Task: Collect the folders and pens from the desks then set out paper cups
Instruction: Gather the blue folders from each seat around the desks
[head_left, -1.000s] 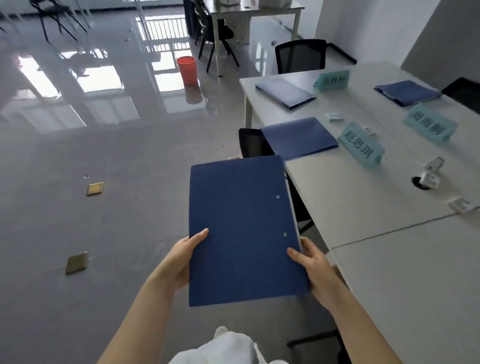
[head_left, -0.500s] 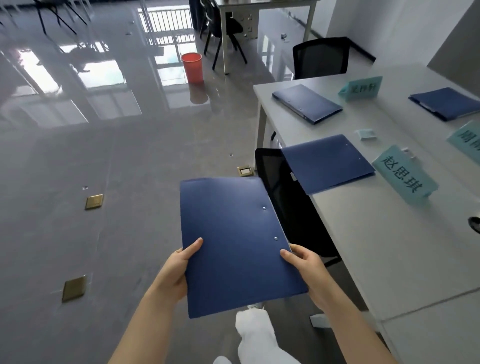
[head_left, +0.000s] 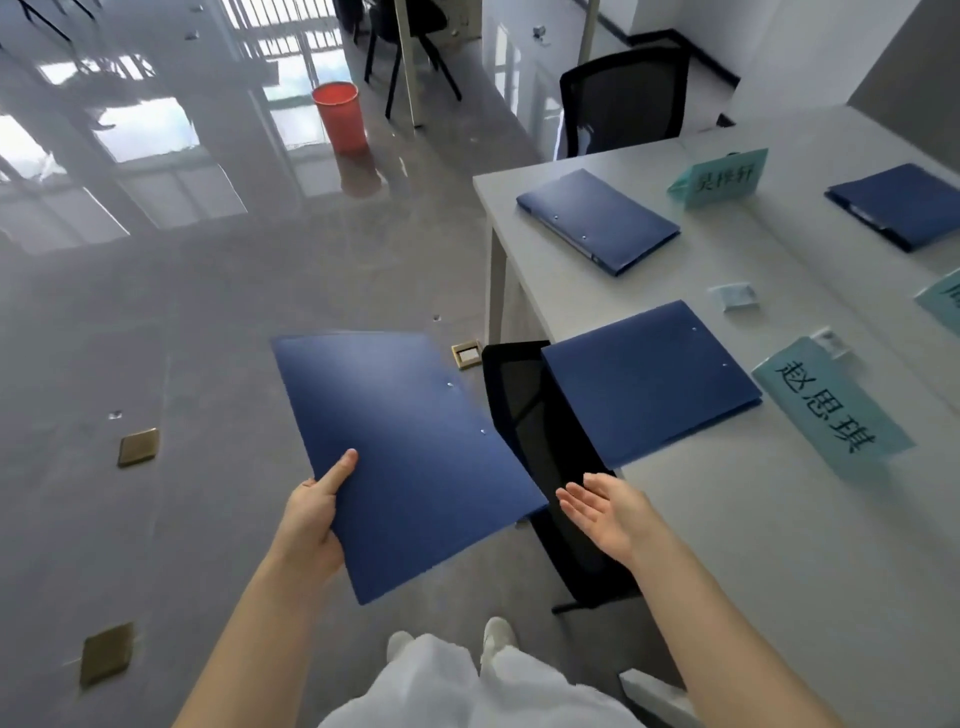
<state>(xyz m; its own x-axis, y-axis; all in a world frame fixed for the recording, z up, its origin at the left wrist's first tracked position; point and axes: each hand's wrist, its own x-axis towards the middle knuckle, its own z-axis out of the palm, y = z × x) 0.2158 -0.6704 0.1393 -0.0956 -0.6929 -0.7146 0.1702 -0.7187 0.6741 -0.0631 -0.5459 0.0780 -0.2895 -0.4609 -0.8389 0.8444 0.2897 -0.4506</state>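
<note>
Head view: the nearest folder on the desk (head_left: 649, 382) is seen overhanging the desk's (head_left: 753, 545) near-left edge, its long axis running along that edge, just beyond and slightly right of the right hand (head_left: 605, 512), which is judged the nearer one; that hand is held open, palm up, touching nothing, while the held folder (head_left: 410, 452) is gripped at its lower left corner by the left hand (head_left: 311, 519)

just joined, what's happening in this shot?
A person is collecting blue folders. The left hand holds one folder by its edge, out over the floor. The right hand is open and empty, near the desk. Three more folders lie on it; the nearest overhangs the edge above a black chair.
</note>
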